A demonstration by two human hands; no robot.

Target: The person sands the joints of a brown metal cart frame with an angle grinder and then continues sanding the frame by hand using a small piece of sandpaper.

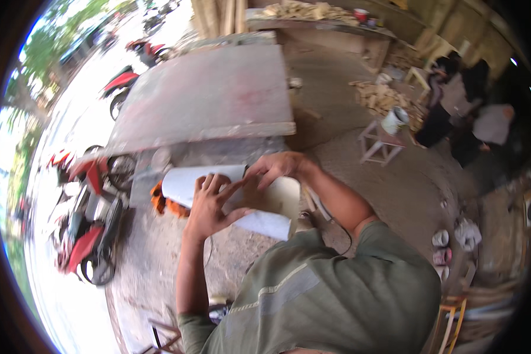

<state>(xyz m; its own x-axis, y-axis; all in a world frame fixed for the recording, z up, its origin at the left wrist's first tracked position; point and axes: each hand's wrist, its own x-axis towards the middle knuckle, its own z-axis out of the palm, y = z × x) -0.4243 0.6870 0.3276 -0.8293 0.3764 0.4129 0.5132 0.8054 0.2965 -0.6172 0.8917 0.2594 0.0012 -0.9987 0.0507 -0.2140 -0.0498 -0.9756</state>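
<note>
The olive T-shirt (348, 289) of the person doing the work is closest to the camera, filling the lower middle of the view. Just beyond it is the curved sheet (180, 182), pale bluish white on the outside and beige within, lying in front of the person under both hands; its exact material is unclear. The left hand (210, 206) is open, thumb spread from the fingers, apparently resting on the sheet. The right hand (282, 167) reaches in over the far edge with fingers bent, and its fingertips come close to those of the left; whether it pinches anything cannot be told. The step in hand appears to be adjusting or working that far edge by fingertip, and a next move would call for steadying the curve with one hand so that the other can work without creasing it. Just left of the sheet is an orange cloth (175, 207). Farther out, a broad grey tabletop (218, 88) stands ahead, a white pail (395, 121) sits on a small wooden stool (369, 133) near a heap of wood offcuts (380, 97), and a red motorbike (85, 242) is parked at left.
</note>
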